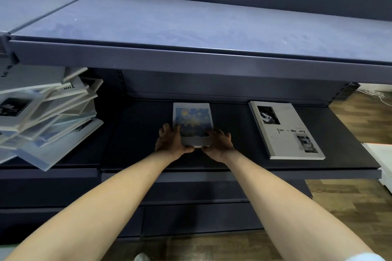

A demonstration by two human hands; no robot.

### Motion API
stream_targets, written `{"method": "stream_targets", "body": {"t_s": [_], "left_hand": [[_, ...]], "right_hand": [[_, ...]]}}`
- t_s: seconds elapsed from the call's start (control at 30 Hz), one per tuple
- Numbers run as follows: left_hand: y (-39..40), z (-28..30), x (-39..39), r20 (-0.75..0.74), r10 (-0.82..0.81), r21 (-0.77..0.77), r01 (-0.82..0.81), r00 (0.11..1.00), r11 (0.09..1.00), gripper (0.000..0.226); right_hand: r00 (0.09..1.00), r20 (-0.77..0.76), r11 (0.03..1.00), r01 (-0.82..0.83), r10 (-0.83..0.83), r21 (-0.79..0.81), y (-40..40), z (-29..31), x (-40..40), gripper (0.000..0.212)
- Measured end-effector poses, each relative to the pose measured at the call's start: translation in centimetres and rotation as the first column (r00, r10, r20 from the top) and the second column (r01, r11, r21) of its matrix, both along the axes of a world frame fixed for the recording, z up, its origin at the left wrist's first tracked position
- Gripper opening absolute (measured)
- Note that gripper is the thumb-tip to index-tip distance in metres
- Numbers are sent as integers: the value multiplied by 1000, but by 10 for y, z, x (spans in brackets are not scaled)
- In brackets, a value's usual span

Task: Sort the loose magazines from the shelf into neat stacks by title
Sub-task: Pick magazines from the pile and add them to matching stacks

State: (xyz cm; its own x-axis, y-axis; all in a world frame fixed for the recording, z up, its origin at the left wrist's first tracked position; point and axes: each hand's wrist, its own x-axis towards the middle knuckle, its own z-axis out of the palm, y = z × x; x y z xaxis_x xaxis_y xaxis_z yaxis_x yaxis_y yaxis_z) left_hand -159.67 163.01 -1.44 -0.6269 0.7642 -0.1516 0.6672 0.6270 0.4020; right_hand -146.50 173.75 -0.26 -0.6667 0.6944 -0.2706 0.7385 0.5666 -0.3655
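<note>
Blue-cover magazine (pixel 192 122) flat on shelf (pixel 140 133), left of Time Memory magazine (pixel 285 129). Near corners gripped by left hand (pixel 169 141) and right hand (pixel 218 142), fingers curled on cover. Judged light, glossy, floppy; best supported at both edges. Loose heap (pixel 46 116) far left, unsorted.

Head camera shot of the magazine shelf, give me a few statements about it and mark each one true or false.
1. Both hands hold the blue-cover magazine at its near end, left hand and right hand. True.
2. The grey Time Memory magazine lies to the left of the blue one. False: it lies to its right, apart from it.
3. The messy pile of magazines sits at the left of the shelf. True.
4. The upper shelf carries a neat stack. False: no magazines show on it.
</note>
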Motion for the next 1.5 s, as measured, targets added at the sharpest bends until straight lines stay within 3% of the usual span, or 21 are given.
{"method": "stream_targets", "body": {"t_s": [0.3,0.6,0.83,0.97,1.23,1.5], "left_hand": [[-2,7,-1,-36,-21,-51,19,999,999,95],[-38,28,-26,-60,-16,-256,0,998,967,100],[-73,46,-20,-82,9,-316,-34,997,948,80],[-93,63,-34,-173,51,-238,-92,984,967,64],[-143,104,-84,-436,149,-47,-187,888,981,50],[-218,125,-145,-519,252,148,-204,817,968,54]], "right_hand": [[999,-36,999,17,-18,-29,-3,4,3,70],[998,-5,998,59,-59,-34,-10,8,-3,68],[996,-25,995,90,-89,29,-31,15,-23,64],[999,-45,1000,0,0,3,-58,27,-49,60],[985,-131,993,-116,113,-17,-110,63,-115,70],[950,-257,984,-173,178,40,-180,91,-180,62]]}}
